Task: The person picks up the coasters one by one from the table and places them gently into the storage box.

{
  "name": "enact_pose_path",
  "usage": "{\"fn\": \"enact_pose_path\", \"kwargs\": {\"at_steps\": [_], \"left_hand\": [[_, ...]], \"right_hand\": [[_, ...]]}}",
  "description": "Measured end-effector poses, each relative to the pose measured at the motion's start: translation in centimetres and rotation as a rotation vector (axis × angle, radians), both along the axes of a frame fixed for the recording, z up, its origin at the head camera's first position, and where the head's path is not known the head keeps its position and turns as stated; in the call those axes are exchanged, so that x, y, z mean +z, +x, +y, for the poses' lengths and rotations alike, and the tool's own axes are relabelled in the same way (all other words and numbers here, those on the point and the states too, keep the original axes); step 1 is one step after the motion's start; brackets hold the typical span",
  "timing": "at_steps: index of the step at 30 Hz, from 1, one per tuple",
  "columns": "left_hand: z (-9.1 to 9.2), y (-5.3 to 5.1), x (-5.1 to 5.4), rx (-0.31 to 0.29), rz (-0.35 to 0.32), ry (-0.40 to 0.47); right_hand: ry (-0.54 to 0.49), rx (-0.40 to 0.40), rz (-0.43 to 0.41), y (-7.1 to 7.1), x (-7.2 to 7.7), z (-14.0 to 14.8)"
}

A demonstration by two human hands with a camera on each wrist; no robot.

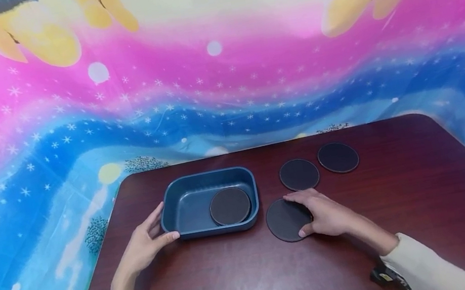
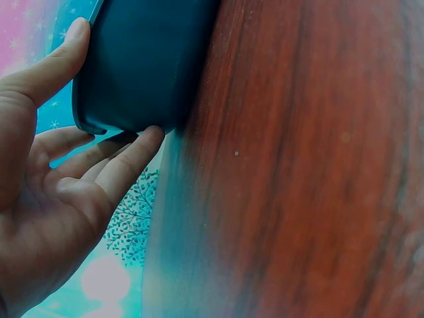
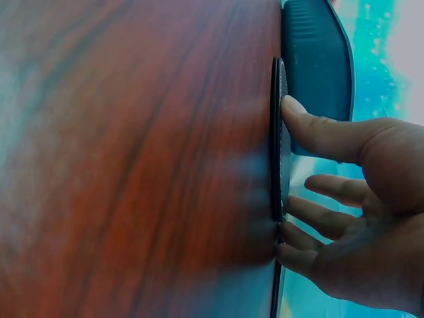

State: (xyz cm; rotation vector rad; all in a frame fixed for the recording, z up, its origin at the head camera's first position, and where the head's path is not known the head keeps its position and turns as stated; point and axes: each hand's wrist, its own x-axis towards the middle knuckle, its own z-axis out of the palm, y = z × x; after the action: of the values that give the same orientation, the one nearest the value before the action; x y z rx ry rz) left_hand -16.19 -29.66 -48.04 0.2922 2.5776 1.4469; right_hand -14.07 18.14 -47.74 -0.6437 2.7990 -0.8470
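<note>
A blue-grey rectangular plastic bin (image 1: 196, 233) stands on the table, with one round dark coaster (image 1: 230, 206) inside at its right end. My left hand (image 1: 144, 242) holds the bin's near left corner, thumb at the near rim and fingers along the left wall. To the right of the bin, another round dark coaster (image 1: 286, 220) lies flat, or nearly so. Across its right side reaches my right hand (image 1: 324, 211), gripping it with the thumb at the near edge and fingers at the far edge. The right wrist view shows the thumb (image 3: 301, 116) on this coaster's upper side.
Two more dark coasters lie farther back, one (image 1: 299, 175) just beyond my right hand and one (image 1: 338, 157) near the table's far edge. The dark red wooden table (image 1: 245, 276) meets a printed cloth (image 1: 221, 75) behind it.
</note>
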Motion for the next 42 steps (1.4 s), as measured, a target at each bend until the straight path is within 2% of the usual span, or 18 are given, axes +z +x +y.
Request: {"fn": "enact_pose_path", "kwargs": {"at_steps": [6, 11, 18, 23, 29, 34, 42], "left_hand": [[0.1, -0.1, -0.1, 0.000, 0.006, -0.012], [0.2, -0.2, -0.2, -0.003, 0.011, -0.010], [0.1, -0.1, -0.2, -0.001, 0.013, -0.001], [0.1, 0.1, -0.1, 0.003, 0.010, -0.007], [0.0, 0.3, -0.1, 0.008, 0.004, -0.006], [-0.1, 0.4, -0.1, 0.012, 0.006, -0.012], [0.1, 0.1, 0.1, 0.007, 0.006, -0.008]], "right_hand": [[-0.073, -0.031, 0.044, -0.2, -0.5, 0.0], [-0.147, -0.083, 0.039, -0.6, -0.3, 0.6], [-0.209, -0.109, -0.024, -1.5, 0.9, 1.9], [-0.263, -0.062, -0.078, -2.2, 1.7, 2.7], [-0.389, -0.032, -0.237, -3.2, 2.4, 2.9], [-0.497, -0.103, -0.336, -3.9, 3.1, 2.9], [-0.578, -0.235, -0.341, -3.9, 3.4, 3.8]]}}
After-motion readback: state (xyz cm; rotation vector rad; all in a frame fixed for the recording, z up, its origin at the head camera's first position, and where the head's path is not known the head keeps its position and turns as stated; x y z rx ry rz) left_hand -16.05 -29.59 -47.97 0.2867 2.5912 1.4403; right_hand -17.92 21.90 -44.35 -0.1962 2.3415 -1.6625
